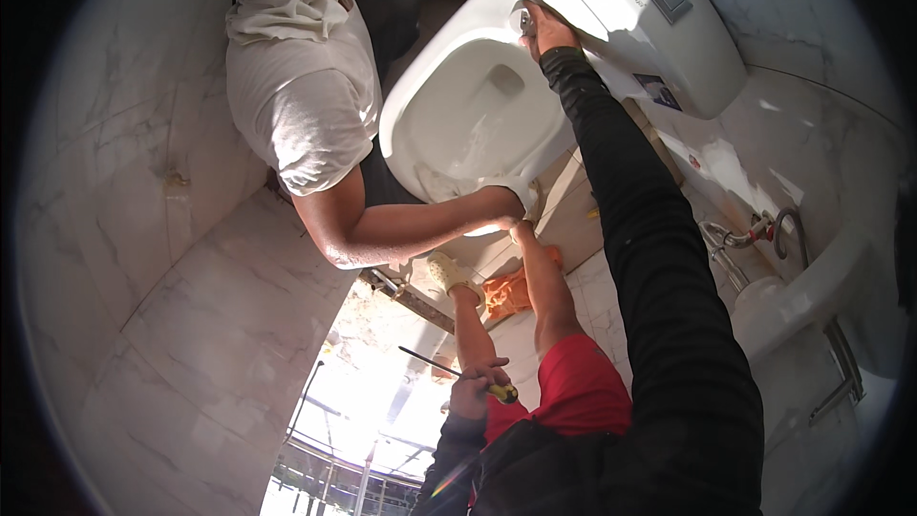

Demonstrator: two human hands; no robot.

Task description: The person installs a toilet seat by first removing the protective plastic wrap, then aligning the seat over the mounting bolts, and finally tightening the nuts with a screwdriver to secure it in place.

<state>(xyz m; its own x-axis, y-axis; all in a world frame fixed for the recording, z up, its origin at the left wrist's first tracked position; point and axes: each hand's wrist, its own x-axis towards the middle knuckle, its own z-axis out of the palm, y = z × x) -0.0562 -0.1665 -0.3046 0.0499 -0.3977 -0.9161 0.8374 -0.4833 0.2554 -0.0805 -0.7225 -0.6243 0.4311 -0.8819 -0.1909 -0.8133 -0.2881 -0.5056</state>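
A white toilet with a large cistern stands ahead of me, its bowl open. My right hand, at the end of a black sleeve, reaches to the back of the bowl. Its fingers close round a small, round, pale fitting beside the cistern. Low down near my legs, my left hand holds a screwdriver with a yellow and black handle. The thin dark shaft points up and to the left. Another person in a white shirt leans in from the left, with a hand at the bowl's front rim.
An orange bag lies on the floor by my feet, near a pale clog. On the right are a pipe and valve and a white basin. Marble-look walls close in; a bright doorway opens at lower left.
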